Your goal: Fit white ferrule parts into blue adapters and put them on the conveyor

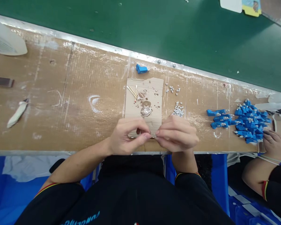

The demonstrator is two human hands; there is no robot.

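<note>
One tiny piece (pixel 155 136), in right hand (pixel 178 133), near left hand (pixel 129 136), long axis perhaps sideways

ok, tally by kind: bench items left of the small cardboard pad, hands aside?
White container: 1, cut off by the picture edge
Dark block: 1
White dark-tipped tool: 1
Total: 3
</note>
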